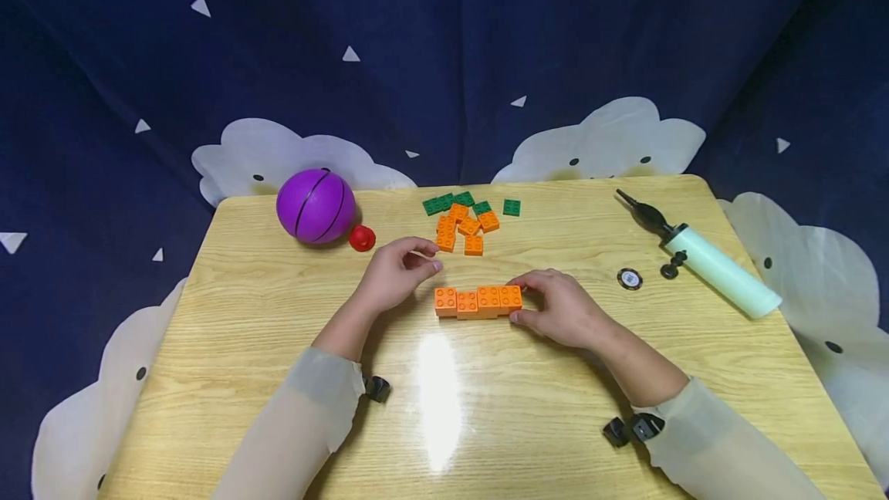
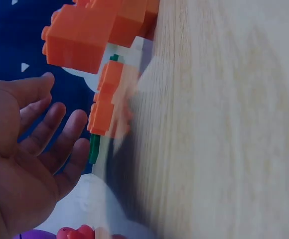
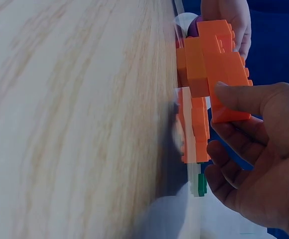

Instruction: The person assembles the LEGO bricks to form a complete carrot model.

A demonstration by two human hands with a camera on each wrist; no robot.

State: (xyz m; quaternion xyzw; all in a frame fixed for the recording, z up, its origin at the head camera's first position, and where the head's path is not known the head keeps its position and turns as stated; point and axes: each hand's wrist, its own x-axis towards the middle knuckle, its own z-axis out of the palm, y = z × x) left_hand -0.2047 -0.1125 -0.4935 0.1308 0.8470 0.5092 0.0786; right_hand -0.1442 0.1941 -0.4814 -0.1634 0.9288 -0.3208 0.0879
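A row of joined orange bricks [image 1: 478,302] lies on the wooden surface [image 1: 486,407], near its middle. The right hand [image 1: 561,309] grips the right end of this row: the thumb lies on the near side and the other fingers [image 3: 244,99] curl over the far side, clamped on the last brick. The left hand [image 1: 396,275] is just beside the left end of the row and does not touch it; its fingers [image 2: 60,134] are relaxed, slightly apart, and hold nothing. Behind the row there is a small pile of loose orange and green bricks [image 1: 467,218]. A purple ball [image 1: 316,205] with a red cap [image 1: 362,238] beside it stands at the far left, and an air pump [image 1: 701,257] lies at the right.
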